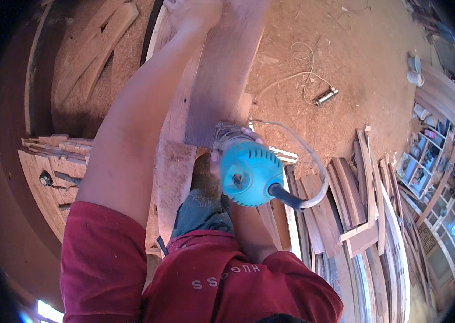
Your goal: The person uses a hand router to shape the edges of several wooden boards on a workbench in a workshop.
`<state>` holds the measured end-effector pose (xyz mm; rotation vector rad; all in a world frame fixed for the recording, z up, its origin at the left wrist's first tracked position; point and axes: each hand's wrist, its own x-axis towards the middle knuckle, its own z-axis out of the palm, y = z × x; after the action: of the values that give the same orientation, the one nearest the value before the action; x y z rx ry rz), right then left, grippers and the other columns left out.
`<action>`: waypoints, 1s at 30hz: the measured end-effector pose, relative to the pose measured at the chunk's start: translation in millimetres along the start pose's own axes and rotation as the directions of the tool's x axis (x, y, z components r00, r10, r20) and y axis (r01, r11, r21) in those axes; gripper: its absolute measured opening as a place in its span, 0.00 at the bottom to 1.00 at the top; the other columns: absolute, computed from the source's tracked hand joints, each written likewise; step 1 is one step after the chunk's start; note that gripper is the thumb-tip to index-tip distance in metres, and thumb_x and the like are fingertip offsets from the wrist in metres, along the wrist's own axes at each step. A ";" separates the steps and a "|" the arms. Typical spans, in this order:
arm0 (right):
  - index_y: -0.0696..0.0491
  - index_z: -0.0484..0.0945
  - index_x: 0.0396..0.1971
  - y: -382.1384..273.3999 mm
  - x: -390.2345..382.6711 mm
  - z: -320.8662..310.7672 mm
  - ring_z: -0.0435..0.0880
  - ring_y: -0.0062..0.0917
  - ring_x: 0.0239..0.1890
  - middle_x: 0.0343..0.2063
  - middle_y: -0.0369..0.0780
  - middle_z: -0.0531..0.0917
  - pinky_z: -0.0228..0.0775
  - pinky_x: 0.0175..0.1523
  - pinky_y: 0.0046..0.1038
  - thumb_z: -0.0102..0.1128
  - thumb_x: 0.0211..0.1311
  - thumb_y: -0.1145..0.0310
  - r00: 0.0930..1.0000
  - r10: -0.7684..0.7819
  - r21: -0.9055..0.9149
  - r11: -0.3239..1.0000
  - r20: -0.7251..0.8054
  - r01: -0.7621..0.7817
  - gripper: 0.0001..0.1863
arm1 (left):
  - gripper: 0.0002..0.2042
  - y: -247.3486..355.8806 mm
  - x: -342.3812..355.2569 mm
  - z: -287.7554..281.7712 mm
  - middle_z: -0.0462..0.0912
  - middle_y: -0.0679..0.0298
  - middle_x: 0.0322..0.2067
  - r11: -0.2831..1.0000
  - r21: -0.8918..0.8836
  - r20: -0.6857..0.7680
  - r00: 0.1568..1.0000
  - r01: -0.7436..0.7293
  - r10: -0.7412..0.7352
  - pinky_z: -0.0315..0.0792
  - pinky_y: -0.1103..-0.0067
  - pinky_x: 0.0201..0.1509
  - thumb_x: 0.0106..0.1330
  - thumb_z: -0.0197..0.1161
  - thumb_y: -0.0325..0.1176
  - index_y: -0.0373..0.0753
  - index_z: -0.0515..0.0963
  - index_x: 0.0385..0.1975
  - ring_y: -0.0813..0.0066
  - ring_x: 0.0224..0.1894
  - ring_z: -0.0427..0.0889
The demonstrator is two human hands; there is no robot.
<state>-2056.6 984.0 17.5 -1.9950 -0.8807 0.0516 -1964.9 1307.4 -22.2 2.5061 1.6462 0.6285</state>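
At the top of the head view my left hand point(195, 12) grips the far part of a long brown wooden board point(222, 64), partly cut off by the frame. My right hand point(215, 160) is wrapped round the metal base of a blue electric router point(251, 172), mostly hidden behind the tool's body. The router stands at the board's near end, its black-sleeved cord curving off to the right. A paler plank point(176, 177) lies beneath and left of the board.
Sawdust covers the floor point(372, 81), where a cord runs to a power strip point(326, 96). Stacked boards point(346, 199) lie to the right, near a white shelving frame point(429, 151) holding cans. Curved wooden pieces point(103, 54) and a pile of cut planks point(44, 204) lie to the left.
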 end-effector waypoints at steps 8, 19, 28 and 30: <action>0.52 0.62 0.66 -2.3 -13.5 -6.5 0.78 0.37 0.58 0.56 0.42 0.76 0.70 0.67 0.40 0.77 0.47 0.58 0.997 -0.081 0.015 0.997 -0.001 0.081 0.46 | 0.22 -1.8 4.9 -9.1 0.68 0.58 0.70 0.997 -0.078 0.049 0.999 -0.003 0.007 0.60 0.51 0.71 0.74 0.51 0.48 0.45 0.73 0.62 0.52 0.72 0.62; 0.55 0.64 0.64 89.1 75.5 66.7 0.78 0.32 0.52 0.53 0.38 0.78 0.74 0.61 0.42 0.74 0.55 0.65 0.991 -0.114 0.455 0.881 -0.064 0.130 0.38 | 0.24 -6.6 4.8 2.4 0.68 0.58 0.70 1.000 -0.029 -0.028 1.000 -0.007 0.006 0.61 0.51 0.70 0.74 0.50 0.49 0.44 0.73 0.64 0.52 0.72 0.63; 0.53 0.62 0.65 70.5 90.2 67.7 0.78 0.33 0.56 0.55 0.41 0.77 0.70 0.65 0.42 0.79 0.50 0.69 0.979 -0.128 0.349 0.920 -0.157 0.177 0.43 | 0.22 -4.0 4.0 -3.9 0.71 0.57 0.68 0.999 -0.047 0.021 1.000 0.007 -0.007 0.62 0.50 0.69 0.75 0.49 0.49 0.45 0.74 0.61 0.51 0.71 0.66; 0.52 0.62 0.66 61.4 58.7 49.3 0.77 0.34 0.57 0.56 0.41 0.77 0.70 0.66 0.42 0.78 0.50 0.69 0.986 -0.109 0.388 0.909 -0.124 0.150 0.44 | 0.23 -7.4 5.0 -5.1 0.70 0.57 0.68 0.998 -0.065 0.028 0.999 0.019 -0.017 0.62 0.50 0.69 0.75 0.49 0.49 0.45 0.74 0.62 0.51 0.71 0.65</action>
<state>-1996.5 1036.0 -40.2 -1.5440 -0.8595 0.0501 -1971.5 1314.2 -18.2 2.4409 1.6102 0.6327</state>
